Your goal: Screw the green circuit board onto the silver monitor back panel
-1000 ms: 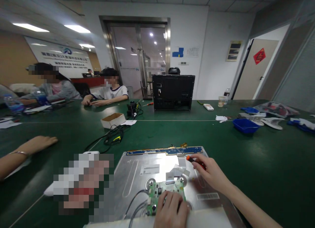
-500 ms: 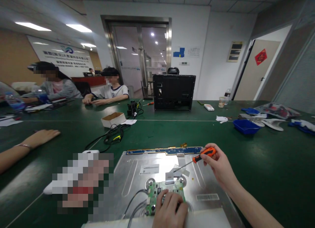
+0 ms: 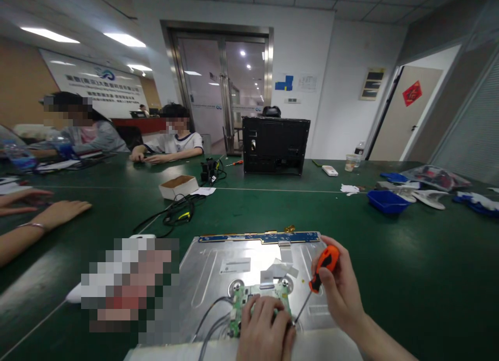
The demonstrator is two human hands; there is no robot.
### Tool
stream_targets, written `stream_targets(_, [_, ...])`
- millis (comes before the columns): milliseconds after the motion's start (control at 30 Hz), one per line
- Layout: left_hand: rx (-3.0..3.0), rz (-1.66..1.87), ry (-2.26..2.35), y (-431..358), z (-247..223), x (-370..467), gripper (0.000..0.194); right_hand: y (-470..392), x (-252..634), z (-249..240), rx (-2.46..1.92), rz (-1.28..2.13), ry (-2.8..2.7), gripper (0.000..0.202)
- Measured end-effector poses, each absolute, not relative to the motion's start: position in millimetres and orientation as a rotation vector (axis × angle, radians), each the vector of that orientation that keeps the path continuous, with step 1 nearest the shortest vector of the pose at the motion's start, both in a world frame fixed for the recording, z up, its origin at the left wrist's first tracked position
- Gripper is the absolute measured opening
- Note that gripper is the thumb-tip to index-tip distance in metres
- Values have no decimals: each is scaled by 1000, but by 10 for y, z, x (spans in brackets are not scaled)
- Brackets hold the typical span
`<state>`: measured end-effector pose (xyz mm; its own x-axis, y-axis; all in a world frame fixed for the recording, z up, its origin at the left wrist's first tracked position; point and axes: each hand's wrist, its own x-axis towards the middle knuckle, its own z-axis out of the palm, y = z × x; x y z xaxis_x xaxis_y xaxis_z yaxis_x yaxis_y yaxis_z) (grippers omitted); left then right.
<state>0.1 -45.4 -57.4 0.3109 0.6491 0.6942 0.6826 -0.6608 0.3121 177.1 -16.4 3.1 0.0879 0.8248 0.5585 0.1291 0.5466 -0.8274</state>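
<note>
Here, right hand grips screwdriver, left hand unclenched on board, panel label illegible.

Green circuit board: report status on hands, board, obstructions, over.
Left hand resting on green circuit board. Right hand gripping screwdriver, tip near board's right edge. Board over metal panel. In the way: left hand, covering part.

Left hand palm down, fingers bent, right hand higher, fingers curled (thumb showing), bare forearm slanting.
</note>
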Motion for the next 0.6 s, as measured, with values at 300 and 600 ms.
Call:
stream_targets(300, [-2507, -1352, -1255, -461, -541, 15, 19, -232, 1730, 5, -766, 341, -1730, 38])
stream_targets(600, [-2499, -1339, -1236, -460, -551, 22, 20, -248, 1734, 4, -758, 301, -1783, 41])
